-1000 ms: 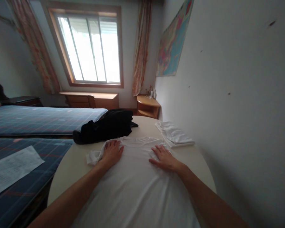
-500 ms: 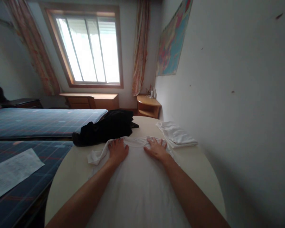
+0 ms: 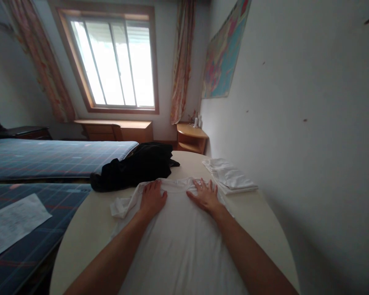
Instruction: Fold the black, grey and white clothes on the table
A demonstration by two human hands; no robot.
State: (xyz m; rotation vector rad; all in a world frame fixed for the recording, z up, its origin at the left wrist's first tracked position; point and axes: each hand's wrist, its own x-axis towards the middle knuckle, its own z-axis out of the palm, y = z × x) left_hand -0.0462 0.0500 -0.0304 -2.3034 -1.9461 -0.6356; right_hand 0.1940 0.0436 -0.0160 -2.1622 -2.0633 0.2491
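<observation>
A white T-shirt [image 3: 175, 237] lies spread on the round cream table [image 3: 80, 246], its neckline at the far end and its body running toward me. My left hand [image 3: 153, 199] rests flat on the shirt's left shoulder, fingers pointing away. On the right shoulder lies my right hand [image 3: 205, 196], fingers spread. Both hands press on the cloth from above without gripping it. The left sleeve is bunched beside my left wrist; my right forearm partly hides the shirt's right side.
Dark clothing [image 3: 141, 166] is heaped at the table's far left. A folded white garment [image 3: 230, 176] sits at the far right, near the wall [image 3: 310, 164]. Left of the table are plaid mattresses [image 3: 64, 159] with a paper sheet [image 3: 17, 223]. A corner shelf [image 3: 192, 132] stands behind.
The view has shifted slightly. My right hand's fingers are a little straighter and more spread; both hands stay on the shirt's shoulders.
</observation>
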